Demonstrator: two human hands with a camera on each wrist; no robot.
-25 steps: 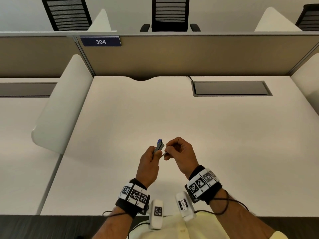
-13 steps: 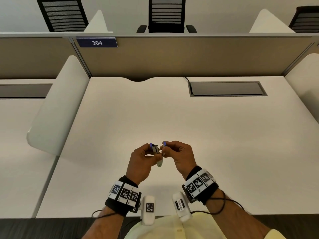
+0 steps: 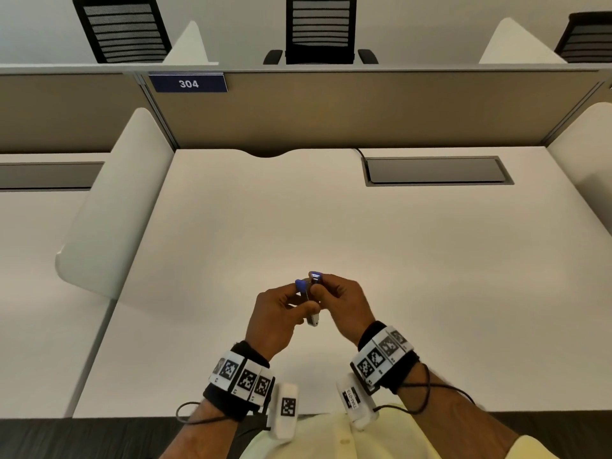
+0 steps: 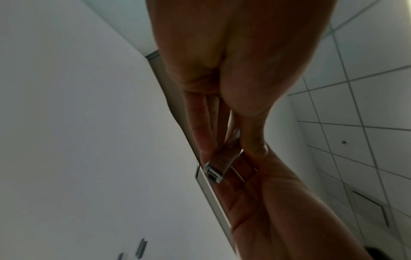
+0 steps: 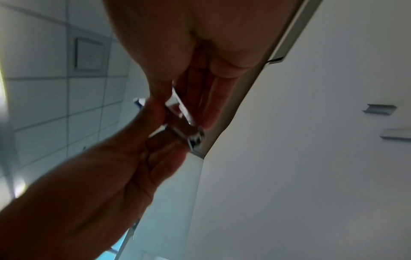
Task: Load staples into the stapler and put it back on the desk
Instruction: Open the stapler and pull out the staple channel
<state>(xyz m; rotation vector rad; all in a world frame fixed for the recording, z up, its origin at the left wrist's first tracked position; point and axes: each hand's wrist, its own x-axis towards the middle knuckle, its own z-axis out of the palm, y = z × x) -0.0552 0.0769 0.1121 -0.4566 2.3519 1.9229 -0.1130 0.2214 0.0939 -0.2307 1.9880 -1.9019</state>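
Note:
A small metal stapler [image 3: 313, 318] with blue ends is held above the white desk [image 3: 331, 226], near its front edge. My left hand [image 3: 281, 309] grips its body from the left. My right hand [image 3: 341, 299] pinches the upper blue-tipped arm from the right. The two blue tips stand slightly apart, so the stapler is hinged open. In the left wrist view the stapler's [image 4: 213, 173] metal channel end pokes out between fingers. The right wrist view shows the stapler [image 5: 191, 137] blurred between both hands. Two staple strips [image 5: 378, 109] lie on the desk; the head view does not show them.
A beige partition [image 3: 364, 107] with a "304" label closes the desk's far side. A grey cable hatch [image 3: 437, 170] sits at the back right. White curved dividers [image 3: 116, 207] stand at both sides. Black chairs show beyond the partition.
The stapler was held in the left hand with one blue tip up. It now shows two blue tips apart, with the right hand pinching the upper one. Both hands stayed in place.

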